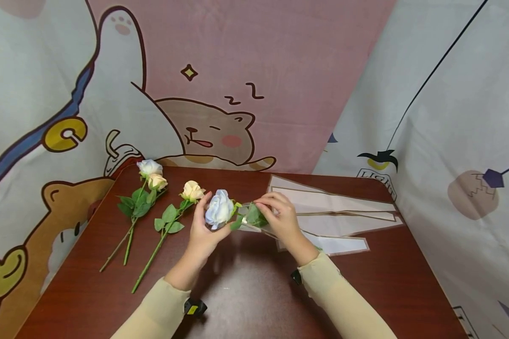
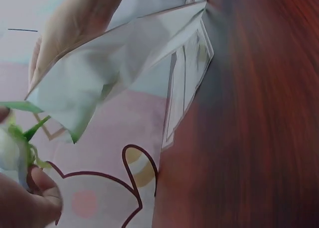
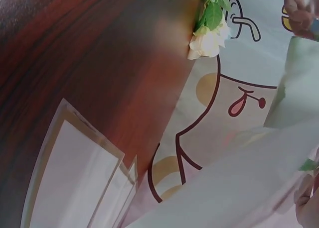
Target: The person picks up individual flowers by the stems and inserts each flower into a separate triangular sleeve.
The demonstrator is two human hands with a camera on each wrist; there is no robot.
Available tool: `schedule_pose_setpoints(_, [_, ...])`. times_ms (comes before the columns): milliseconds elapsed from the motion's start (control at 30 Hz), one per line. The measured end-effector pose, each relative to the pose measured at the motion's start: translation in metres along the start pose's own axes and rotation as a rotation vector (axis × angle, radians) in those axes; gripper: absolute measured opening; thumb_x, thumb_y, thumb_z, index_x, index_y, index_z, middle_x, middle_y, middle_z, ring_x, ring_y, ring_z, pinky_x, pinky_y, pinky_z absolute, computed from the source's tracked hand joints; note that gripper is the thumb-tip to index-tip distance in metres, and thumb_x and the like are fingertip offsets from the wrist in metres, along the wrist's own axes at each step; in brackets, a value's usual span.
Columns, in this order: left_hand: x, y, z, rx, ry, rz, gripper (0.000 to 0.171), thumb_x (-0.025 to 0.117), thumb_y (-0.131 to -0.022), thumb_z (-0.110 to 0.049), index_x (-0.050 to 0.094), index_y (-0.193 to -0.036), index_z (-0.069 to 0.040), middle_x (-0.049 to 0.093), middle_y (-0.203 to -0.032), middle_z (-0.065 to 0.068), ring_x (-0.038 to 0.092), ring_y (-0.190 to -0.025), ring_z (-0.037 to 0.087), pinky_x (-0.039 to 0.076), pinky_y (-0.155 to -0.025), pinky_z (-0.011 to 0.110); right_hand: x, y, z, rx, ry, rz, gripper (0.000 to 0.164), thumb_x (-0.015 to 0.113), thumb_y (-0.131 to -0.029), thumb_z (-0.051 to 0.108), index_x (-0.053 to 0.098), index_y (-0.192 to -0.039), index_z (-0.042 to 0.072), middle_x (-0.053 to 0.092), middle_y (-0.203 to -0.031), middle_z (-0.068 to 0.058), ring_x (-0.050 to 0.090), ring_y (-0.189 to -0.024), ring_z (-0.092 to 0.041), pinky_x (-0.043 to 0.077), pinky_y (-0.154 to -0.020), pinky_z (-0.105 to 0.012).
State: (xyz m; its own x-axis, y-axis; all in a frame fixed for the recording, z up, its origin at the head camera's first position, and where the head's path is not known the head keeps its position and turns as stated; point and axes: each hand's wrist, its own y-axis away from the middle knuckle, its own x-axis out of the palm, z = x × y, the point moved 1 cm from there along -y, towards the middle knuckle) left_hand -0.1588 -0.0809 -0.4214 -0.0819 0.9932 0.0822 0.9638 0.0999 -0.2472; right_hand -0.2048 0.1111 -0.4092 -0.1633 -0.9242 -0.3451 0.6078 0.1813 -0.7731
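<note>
In the head view, my left hand (image 1: 200, 238) holds a pale blue artificial rose (image 1: 219, 209) by its bloom, thumb and fingers around it. Across from it, my right hand (image 1: 283, 216) pinches at the rose's green leaves (image 1: 254, 215) and the edge of a clear wrapping sleeve. That translucent sleeve (image 2: 114, 63) stretches along the stem in the left wrist view, green showing through its open end. The right wrist view has the sleeve (image 3: 239, 180) crossing its lower right. Most of the stem is hidden by the right hand and sleeve.
Flat white sleeves with brown borders (image 1: 343, 205) lie overlapped at the table's right. On the left lie a cream rose (image 1: 192, 191), plus another blue rose (image 1: 149, 168) and a cream one (image 1: 157, 181) with crossed stems. A cartoon-printed curtain (image 1: 280, 70) hangs behind the brown table (image 1: 246, 296).
</note>
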Motion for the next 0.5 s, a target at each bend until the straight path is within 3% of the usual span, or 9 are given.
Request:
schedule_pose_setpoints(100, [-0.007, 0.0, 0.004, 0.101, 0.159, 0.046, 0.071, 0.062, -0.074, 0.009, 0.026, -0.133, -0.009, 0.037, -0.124, 0.017, 0.046, -0.105, 0.021, 0.044, -0.082, 0.024, -0.005, -0.006, 0.012, -0.011, 0.01, -0.013, 0.011, 0.068, -0.069, -0.008, 0.067, -0.078, -0.002, 0.062, -0.078, -0.012, 0.055, -0.075, -0.023, 0.042, -0.07, -0.025])
schedule_pose_setpoints(167, [-0.011, 0.001, 0.003, 0.151, 0.184, 0.06, 0.058, 0.055, -0.081, 0.007, 0.029, -0.132, -0.002, 0.035, -0.127, 0.019, 0.048, -0.105, 0.022, 0.045, -0.082, 0.024, -0.006, -0.007, 0.013, -0.005, 0.019, -0.018, 0.011, 0.068, -0.069, -0.008, 0.067, -0.078, -0.003, 0.062, -0.077, -0.012, 0.054, -0.075, -0.023, 0.042, -0.07, -0.025])
schedule_pose_setpoints(267, [-0.013, 0.003, -0.003, 0.221, 0.117, 0.066, 0.043, 0.048, -0.085, 0.007, 0.037, -0.126, 0.006, 0.035, -0.128, 0.022, 0.049, -0.103, 0.027, 0.046, -0.081, 0.023, -0.007, -0.008, 0.012, -0.008, 0.022, -0.026, 0.011, 0.068, -0.068, -0.008, 0.067, -0.078, -0.003, 0.062, -0.078, -0.012, 0.055, -0.074, -0.024, 0.043, -0.07, -0.025])
schedule_pose_setpoints(367, [-0.013, 0.005, -0.01, 0.261, 0.019, 0.063, 0.039, 0.048, -0.085, 0.008, 0.042, -0.123, 0.008, 0.037, -0.128, 0.022, 0.047, -0.104, 0.032, 0.045, -0.083, 0.021, -0.007, -0.008, 0.006, -0.02, 0.016, -0.029, 0.012, 0.068, -0.069, -0.008, 0.068, -0.078, -0.001, 0.062, -0.078, -0.011, 0.055, -0.075, -0.024, 0.043, -0.069, -0.025])
schedule_pose_setpoints(500, [-0.012, 0.007, -0.013, 0.237, -0.027, 0.059, 0.037, 0.049, -0.086, 0.005, 0.045, -0.122, 0.007, 0.041, -0.127, 0.019, 0.048, -0.105, 0.034, 0.045, -0.082, 0.02, -0.004, -0.004, -0.008, -0.025, 0.018, -0.028, 0.012, 0.069, -0.069, -0.005, 0.069, -0.08, 0.002, 0.062, -0.08, -0.008, 0.055, -0.079, -0.021, 0.043, -0.072, -0.027])
